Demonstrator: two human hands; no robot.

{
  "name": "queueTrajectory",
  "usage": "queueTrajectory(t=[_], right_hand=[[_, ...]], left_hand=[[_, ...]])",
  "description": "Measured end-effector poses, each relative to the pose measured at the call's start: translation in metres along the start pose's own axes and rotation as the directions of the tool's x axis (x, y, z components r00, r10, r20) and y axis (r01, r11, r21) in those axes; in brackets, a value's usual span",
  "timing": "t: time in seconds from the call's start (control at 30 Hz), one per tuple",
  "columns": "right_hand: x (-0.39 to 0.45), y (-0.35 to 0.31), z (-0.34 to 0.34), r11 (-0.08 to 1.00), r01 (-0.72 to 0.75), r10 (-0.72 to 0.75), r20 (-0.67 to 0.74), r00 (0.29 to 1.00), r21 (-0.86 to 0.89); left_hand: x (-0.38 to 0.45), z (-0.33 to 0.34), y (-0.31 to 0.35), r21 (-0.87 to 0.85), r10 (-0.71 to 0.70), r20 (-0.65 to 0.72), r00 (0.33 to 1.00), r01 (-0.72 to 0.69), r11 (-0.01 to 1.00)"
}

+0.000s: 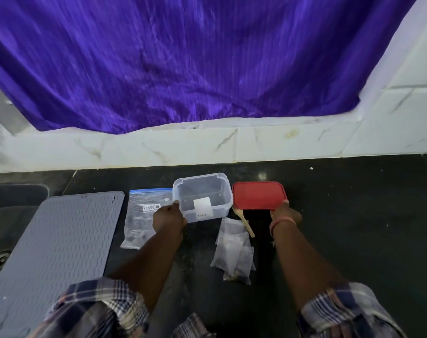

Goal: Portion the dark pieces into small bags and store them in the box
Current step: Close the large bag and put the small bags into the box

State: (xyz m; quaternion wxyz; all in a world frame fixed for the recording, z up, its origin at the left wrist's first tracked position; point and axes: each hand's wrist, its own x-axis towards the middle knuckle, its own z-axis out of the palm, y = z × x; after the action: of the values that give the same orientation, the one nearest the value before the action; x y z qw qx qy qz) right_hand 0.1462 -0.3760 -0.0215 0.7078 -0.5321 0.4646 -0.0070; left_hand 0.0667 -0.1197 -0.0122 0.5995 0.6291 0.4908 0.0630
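Your left hand [168,219] is gripping the near-left corner of the clear rectangular plastic box [202,197], which is standing open on the dark tabletop [341,215]. Your right hand [284,213] is pinching the near edge of the flat red plastic lid [258,195] just right of it. Small clear bags [233,250] are lying nearby.

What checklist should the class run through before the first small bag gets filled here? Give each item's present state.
1. Clear box open, lid off: ok.
2. Red lid set aside, right of the box: ok, right hand is on its near edge.
3. Small bags within reach, in front of the box: ok.
4. Large zip bag of dark pieces opened: cannot tell.
5. Wooden spoon in hand: not ok, it lies on the counter.
6. Left hand free: not ok, it is at the box's left side.
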Motion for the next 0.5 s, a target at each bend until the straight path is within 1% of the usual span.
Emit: queueTrajectory(t=[0.03, 0.07, 0.1, 0.13, 0.17, 0.23, 0.27, 0.3, 0.33, 0.37, 0.4, 0.47, 0.5], right_hand=[[-0.001, 0.006, 0.001, 0.995, 0.019, -0.018, 0.002, 1.000, -0.094], [-0.005, 0.010, 0.000, 0.985, 0.069, -0.069, 0.008, 0.998, -0.159], [-0.007, 0.012, -0.003, 0.973, 0.091, -0.096, -0.010, 0.995, -0.212], [-0.007, 0.015, -0.003, 0.946, 0.134, -0.148, -0.026, 0.989, -0.294], [-0.013, 0.019, -0.006, 0.896, 0.166, -0.198, -0.035, 0.980, -0.411], [-0.025, 0.032, -0.009, 0.711, 0.247, -0.323, 0.006, 0.946, -0.658], [-0.032, 0.042, -0.010, 0.615, 0.341, -0.403, 0.088, 0.911, -0.711], [-0.039, 0.052, -0.012, 0.527, 0.445, -0.451, 0.206, 0.868, -0.724], [-0.044, 0.061, -0.013, 0.427, 0.545, -0.467, 0.340, 0.817, -0.722], [-0.051, 0.066, -0.015, 0.316, 0.599, -0.418, 0.459, 0.784, -0.735], [-0.054, 0.070, -0.015, 0.205, 0.628, -0.350, 0.543, 0.763, -0.751], [-0.062, 0.074, -0.015, 0.051, 0.633, -0.211, 0.611, 0.763, -0.773], [-0.069, 0.073, -0.015, 0.000, 0.631, -0.184, 0.620, 0.763, -0.776]], left_hand=[[0.001, 0.000, -0.002, 0.021, 0.002, -0.069, 0.998, -0.001, 1.000], [-0.004, 0.000, -0.003, 0.020, 0.007, -0.117, 0.993, -0.005, 1.000], [-0.009, 0.001, -0.005, 0.032, 0.003, -0.122, 0.993, 0.001, 0.999], [-0.011, 0.003, -0.009, 0.053, 0.033, -0.133, 0.991, -0.026, 0.998], [-0.011, 0.005, -0.015, 0.056, 0.042, -0.127, 0.991, -0.035, 0.998], [-0.016, 0.008, -0.019, 0.031, 0.032, -0.092, 0.995, -0.029, 0.999], [-0.018, 0.007, -0.019, 0.003, 0.023, -0.075, 0.997, -0.023, 1.000], [-0.018, 0.006, -0.018, -0.028, 0.022, -0.061, 0.998, -0.024, 0.999], [-0.019, 0.005, -0.017, -0.061, 0.015, -0.045, 0.999, -0.017, 0.998], [-0.019, 0.004, -0.017, -0.092, 0.020, -0.037, 0.999, -0.023, 0.996], [-0.021, 0.005, -0.016, -0.109, 0.023, -0.043, 0.999, -0.027, 0.994], [-0.022, 0.003, -0.017, -0.114, 0.029, -0.063, 0.998, -0.036, 0.993], [-0.022, 0.001, -0.018, -0.120, 0.026, -0.068, 0.997, -0.034, 0.992]])
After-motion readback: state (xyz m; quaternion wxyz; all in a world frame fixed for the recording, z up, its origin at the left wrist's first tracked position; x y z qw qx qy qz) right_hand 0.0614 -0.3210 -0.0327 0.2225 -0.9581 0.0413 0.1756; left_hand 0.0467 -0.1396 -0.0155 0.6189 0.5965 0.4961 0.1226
